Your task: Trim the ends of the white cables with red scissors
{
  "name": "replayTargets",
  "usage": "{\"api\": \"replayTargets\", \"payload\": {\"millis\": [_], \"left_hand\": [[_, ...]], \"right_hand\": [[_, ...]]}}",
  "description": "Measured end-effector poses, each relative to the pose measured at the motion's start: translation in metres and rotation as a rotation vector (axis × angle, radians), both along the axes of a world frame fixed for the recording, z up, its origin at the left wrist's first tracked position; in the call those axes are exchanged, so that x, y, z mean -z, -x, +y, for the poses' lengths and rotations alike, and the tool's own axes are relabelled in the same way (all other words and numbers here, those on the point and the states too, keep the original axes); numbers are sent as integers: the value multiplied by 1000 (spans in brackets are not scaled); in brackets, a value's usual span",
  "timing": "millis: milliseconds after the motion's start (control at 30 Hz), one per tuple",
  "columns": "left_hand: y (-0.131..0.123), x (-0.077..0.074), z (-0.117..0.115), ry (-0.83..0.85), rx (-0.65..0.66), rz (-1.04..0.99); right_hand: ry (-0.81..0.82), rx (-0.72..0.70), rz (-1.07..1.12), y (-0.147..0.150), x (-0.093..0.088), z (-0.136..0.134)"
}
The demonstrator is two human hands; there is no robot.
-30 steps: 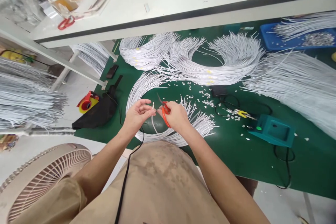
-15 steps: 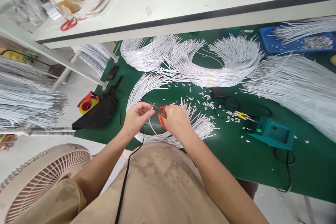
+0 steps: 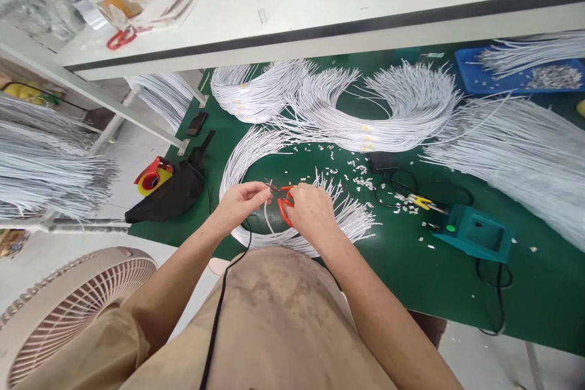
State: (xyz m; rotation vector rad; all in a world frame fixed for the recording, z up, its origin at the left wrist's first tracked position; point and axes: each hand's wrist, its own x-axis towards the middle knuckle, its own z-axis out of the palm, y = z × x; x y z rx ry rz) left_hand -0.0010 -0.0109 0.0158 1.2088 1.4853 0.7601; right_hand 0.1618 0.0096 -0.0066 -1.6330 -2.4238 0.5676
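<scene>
Head view: two bare hands work close together over a green tabletop (image 3: 411, 283). The left hand (image 3: 240, 204) pinches one slim, flexible white wire (image 3: 267, 219) between thumb and fingertips, near the wire's upper end; from that grip the wire hangs and curves down toward the person's lap. The right hand (image 3: 313, 207) is wrapped around one pair of small scissors with orange-red handles (image 3: 282, 209), its dark metal blades pointing left to the wire's tip, just above the left fingertips. Whether the blades touch the wire cannot be told.

One curved bundle of white wires (image 3: 235, 167) lies beneath and around the hands. Beyond it rest two larger curved bundles with yellow marks, one at left (image 3: 249, 103) and one in the middle (image 3: 365, 134); a fourth, straighter grey-white bundle (image 3: 525, 149) spreads at the right. One shallow blue plastic tray (image 3: 468, 80) behind that holds more wires and small metallic pieces.

Many tiny white clippings (image 3: 363, 183), too numerous to count, are scattered past the right hand. Farther right are one yellow-handled plier-like tool (image 3: 421, 202) and one teal box-shaped device (image 3: 498, 250). One red-and-yellow tape dispenser (image 3: 153, 179) sits well to the left.
</scene>
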Motion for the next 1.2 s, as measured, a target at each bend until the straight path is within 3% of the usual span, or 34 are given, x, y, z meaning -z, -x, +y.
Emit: {"api": "replayTargets", "payload": {"millis": [433,833,933,1133,1200], "left_hand": [[-12,1,-8,-373,-60,436],[-13,2,-9,-279,47,409],[-14,3,-9,-218,25,370],[-16,1,-9,-221,22,349],[-16,0,-9,-219,35,349]], "right_hand": [[26,31,-5,1,2,-8],[28,20,96,-1,11,-9],[124,69,266,-2,16,-6],[465,245,1101,7,16,4],[558,252,1260,10,12,5]]}}
